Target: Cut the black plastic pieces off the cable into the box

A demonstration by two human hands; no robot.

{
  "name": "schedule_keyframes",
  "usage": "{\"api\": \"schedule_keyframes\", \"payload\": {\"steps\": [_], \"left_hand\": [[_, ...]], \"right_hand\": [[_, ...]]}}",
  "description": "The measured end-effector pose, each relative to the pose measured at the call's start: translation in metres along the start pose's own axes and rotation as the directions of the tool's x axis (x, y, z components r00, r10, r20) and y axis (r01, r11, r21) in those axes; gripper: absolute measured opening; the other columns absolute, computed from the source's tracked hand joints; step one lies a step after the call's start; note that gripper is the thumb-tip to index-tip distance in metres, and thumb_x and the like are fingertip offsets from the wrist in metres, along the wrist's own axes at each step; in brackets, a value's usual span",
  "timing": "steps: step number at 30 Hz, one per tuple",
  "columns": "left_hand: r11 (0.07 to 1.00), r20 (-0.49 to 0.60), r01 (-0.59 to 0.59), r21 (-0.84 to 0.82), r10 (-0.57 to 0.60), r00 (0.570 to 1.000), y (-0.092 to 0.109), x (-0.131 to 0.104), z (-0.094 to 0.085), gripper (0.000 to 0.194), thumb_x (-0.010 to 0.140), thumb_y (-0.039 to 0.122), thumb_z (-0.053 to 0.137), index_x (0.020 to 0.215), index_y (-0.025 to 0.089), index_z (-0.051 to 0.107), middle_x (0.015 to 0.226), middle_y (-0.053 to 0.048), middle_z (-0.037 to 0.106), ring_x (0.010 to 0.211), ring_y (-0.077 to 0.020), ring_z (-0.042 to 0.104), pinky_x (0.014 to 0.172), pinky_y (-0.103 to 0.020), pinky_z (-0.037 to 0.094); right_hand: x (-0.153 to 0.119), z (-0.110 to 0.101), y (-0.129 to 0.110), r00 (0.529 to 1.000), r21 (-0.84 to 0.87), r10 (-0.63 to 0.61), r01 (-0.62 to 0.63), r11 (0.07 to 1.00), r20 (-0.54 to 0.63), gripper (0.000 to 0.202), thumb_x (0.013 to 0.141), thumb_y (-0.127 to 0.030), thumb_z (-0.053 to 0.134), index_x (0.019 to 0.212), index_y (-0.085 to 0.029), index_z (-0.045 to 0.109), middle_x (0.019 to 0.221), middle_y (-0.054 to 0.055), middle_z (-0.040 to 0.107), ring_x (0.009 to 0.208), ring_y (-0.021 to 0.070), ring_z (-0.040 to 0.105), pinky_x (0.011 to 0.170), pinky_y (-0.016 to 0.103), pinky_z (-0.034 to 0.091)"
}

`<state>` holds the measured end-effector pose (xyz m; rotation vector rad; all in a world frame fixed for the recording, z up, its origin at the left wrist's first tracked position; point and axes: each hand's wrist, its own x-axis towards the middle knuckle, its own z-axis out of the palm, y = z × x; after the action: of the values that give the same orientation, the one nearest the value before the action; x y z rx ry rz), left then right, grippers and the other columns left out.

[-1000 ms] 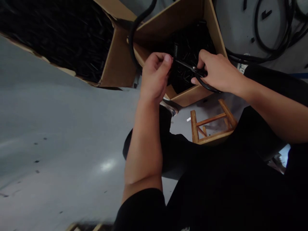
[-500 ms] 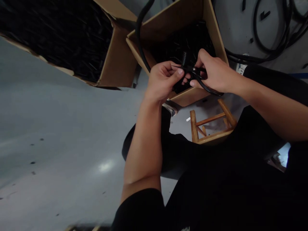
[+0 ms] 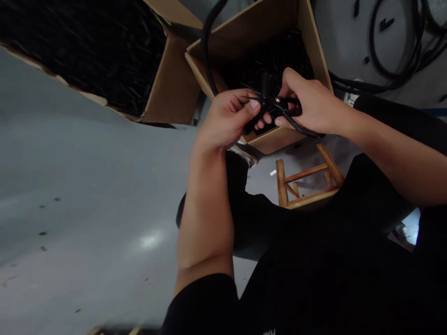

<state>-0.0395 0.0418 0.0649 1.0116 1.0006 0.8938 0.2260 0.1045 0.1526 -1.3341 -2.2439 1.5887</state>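
Note:
My right hand [image 3: 310,100] is closed on a pair of black-handled scissors [image 3: 303,129], with one big handle loop hanging below the palm. Their blades, partly spread, point left to the fingers of my left hand [image 3: 226,114]. Pinched between that hand's thumb and fingers is a black ribbed piece [image 3: 264,83], its upper end standing above the fingertips and between the blades. Dark pieces behind it blur its outline. Both hands are over the front part of a cardboard box [image 3: 270,142] holding many small black pieces [image 3: 284,53].
To the left stands a larger cardboard box [image 3: 171,79] full of black pieces. A thick black hose [image 3: 206,44] crosses the nearer box's left edge and passes behind my left hand. Coiled black hoses [image 3: 375,44] lie at upper right. A wooden stool [image 3: 281,184] stands below the box.
My left hand and the ribbed piece have shifted slightly left. The scissors have moved a little left too, their blades now lying across the piece. My right hand has hardly moved.

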Motion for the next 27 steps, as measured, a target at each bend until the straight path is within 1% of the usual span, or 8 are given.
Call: {"api": "schedule_keyframes", "payload": {"steps": [3,8,13,17,20,23,25,27], "left_hand": [[1.0,-0.023,0.009,-0.012,-0.009,1.0,-0.001,0.001,0.0,0.062,0.098,0.082,0.089,0.09,0.022,0.075,0.074,-0.002,0.072,0.059,-0.0157,0.066,0.053,-0.028,0.053],[0.998,-0.039,0.058,0.003,-0.058,0.998,0.001,-0.001,-0.006,0.055,0.099,0.076,0.091,0.093,0.023,0.078,0.074,-0.003,0.071,0.063,-0.0174,0.069,0.056,-0.028,0.056],[0.995,0.029,0.098,0.023,-0.098,0.995,0.004,-0.003,0.007,0.057,0.095,0.077,0.095,0.092,0.022,0.078,0.079,-0.004,0.075,0.065,-0.0168,0.07,0.058,-0.028,0.057],[0.991,-0.043,0.115,0.063,-0.113,0.993,-0.003,-0.001,0.013,0.06,0.092,0.078,0.097,0.091,0.023,0.074,0.078,-0.002,0.074,0.069,-0.0186,0.073,0.062,-0.031,0.059],[0.991,-0.089,0.104,0.082,-0.097,0.991,-0.011,0.002,0.008,0.059,0.093,0.076,0.098,0.092,0.023,0.072,0.078,-0.003,0.075,0.075,-0.0205,0.076,0.067,-0.034,0.059],[0.995,-0.108,0.046,0.093,-0.036,0.993,-0.019,0.005,-0.002,0.061,0.092,0.078,0.099,0.095,0.023,0.073,0.085,-0.003,0.078,0.075,-0.0179,0.072,0.068,-0.035,0.057],[0.996,-0.148,0.007,0.09,0.007,0.989,-0.023,0.006,-0.011,0.064,0.09,0.079,0.101,0.101,0.022,0.074,0.089,-0.001,0.079,0.077,-0.0152,0.069,0.072,-0.034,0.057],[0.997,-0.208,-0.016,0.076,0.031,0.978,-0.028,0.006,-0.021,0.066,0.091,0.078,0.101,0.11,0.023,0.071,0.096,0.001,0.079,0.088,-0.0142,0.07,0.08,-0.032,0.06]], "right_hand": [[-0.001,-0.002,-0.003,1.0,0.013,-0.012,0.012,1.0,-0.014,0.035,0.085,-0.04,0.095,0.105,-0.031,0.068,0.096,0.0,0.079,0.097,0.0296,0.079,0.083,0.038,0.051],[-0.003,-0.004,-0.004,0.999,-0.004,0.032,-0.032,0.999,-0.01,0.037,0.084,-0.039,0.095,0.099,-0.029,0.062,0.088,0.0,0.075,0.09,0.0262,0.075,0.081,0.037,0.046],[-0.004,-0.001,0.002,0.998,0.003,0.011,-0.011,1.0,0.062,0.04,0.088,-0.042,0.088,0.11,-0.028,0.058,0.095,0.0,0.077,0.091,0.0241,0.072,0.08,0.037,0.043],[-0.005,-0.004,0.001,0.998,-0.034,0.021,-0.019,0.999,0.058,0.037,0.088,-0.047,0.087,0.105,-0.029,0.059,0.096,0.001,0.077,0.093,0.0268,0.074,0.081,0.038,0.044],[-0.003,-0.008,0.001,0.998,-0.067,0.059,-0.056,0.996,0.03,0.032,0.088,-0.048,0.087,0.099,-0.031,0.063,0.095,0.001,0.079,0.094,0.0291,0.076,0.08,0.04,0.046],[-0.001,-0.01,0.004,0.996,-0.099,0.09,-0.089,0.991,0.008,0.028,0.086,-0.045,0.087,0.097,-0.031,0.066,0.094,0.002,0.08,0.095,0.0302,0.077,0.082,0.042,0.048],[-0.001,-0.01,0.007,0.995,-0.118,0.099,-0.098,0.988,0.004,0.028,0.087,-0.045,0.088,0.103,-0.031,0.069,0.095,0.002,0.08,0.096,0.0306,0.077,0.083,0.042,0.048],[-0.001,-0.01,0.009,0.994,-0.148,0.108,-0.107,0.983,0.0,0.03,0.089,-0.045,0.086,0.112,-0.032,0.07,0.097,0.002,0.081,0.097,0.0321,0.077,0.083,0.043,0.046]]}}
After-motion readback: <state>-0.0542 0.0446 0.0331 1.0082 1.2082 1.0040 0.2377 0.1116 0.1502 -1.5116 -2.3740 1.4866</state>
